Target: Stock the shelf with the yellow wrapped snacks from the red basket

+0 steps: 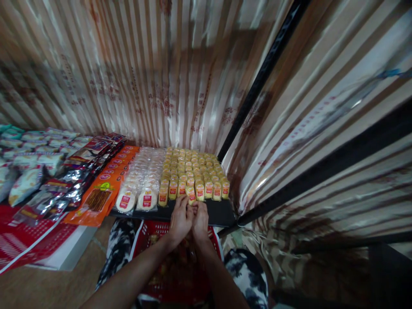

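Note:
My left hand [180,218] and my right hand [200,218] meet at the front edge of a black shelf [222,213]. Their bent fingers close around the lower part of a small yellow snack pack [191,194] with a red label, tilted at the front of the rows. Fingertips partly hide its bottom end. Behind it, several rows of matching yellow packs [186,167] stand close together. To their left lie two columns of round white wrapped crackers [147,199] with red labels.
A red basket [138,240] holding dim, unclear packs sits between my knees below the shelf. Orange snack bags [99,193], dark shiny bags [75,176] and white packs [28,159] lie leftward. Black metal posts [257,90] and striped sheeting [154,77] bound the back and right.

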`<state>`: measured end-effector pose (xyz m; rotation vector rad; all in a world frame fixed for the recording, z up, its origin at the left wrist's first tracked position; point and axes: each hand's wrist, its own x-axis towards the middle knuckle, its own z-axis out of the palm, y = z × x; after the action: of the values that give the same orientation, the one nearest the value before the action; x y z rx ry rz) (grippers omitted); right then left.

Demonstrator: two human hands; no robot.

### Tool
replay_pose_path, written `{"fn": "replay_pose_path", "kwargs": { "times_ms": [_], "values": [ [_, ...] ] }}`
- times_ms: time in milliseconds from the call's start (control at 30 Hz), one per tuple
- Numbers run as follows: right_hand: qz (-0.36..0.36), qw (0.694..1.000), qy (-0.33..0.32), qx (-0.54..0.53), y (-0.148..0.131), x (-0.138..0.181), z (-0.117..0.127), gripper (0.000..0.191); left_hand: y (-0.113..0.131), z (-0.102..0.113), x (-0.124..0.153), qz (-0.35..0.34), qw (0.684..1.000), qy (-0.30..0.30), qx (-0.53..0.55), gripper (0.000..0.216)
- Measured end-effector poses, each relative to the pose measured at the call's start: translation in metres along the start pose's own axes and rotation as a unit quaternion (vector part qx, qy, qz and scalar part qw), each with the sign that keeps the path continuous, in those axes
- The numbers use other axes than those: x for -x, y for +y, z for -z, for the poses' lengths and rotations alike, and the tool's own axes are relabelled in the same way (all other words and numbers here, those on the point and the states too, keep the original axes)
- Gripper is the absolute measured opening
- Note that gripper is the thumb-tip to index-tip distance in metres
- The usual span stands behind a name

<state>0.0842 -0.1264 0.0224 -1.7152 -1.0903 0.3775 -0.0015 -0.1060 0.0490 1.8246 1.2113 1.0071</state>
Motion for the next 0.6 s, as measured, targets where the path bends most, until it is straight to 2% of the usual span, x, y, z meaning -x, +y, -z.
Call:
{"fn": "replay_pose_path", "kwargs": {
  "times_ms": [300, 500, 600],
  "values": [
    [0.015, 1.0, -0.002, 0.007, 0.005, -0.005, -0.006, 0.026, -0.008, -0.007, -0.004, 0.003, 1.0, -0.021, -0.009, 0.036],
    [-0.012, 1.0, 0.022, -0.001, 0.009, -0.003, -0.008, 0.025, -0.012, -0.011, -0.001, 0.0, 0.999, -0.022, -0.032, 0.038],
    [-0.002, 1.0, 0.013, 0.009, 0.011, -0.003, -0.008, 0.031, -0.01, -0.012, -0.001, -0.009, 0.999, -0.028, -0.043, 0.039]
  ]
}}
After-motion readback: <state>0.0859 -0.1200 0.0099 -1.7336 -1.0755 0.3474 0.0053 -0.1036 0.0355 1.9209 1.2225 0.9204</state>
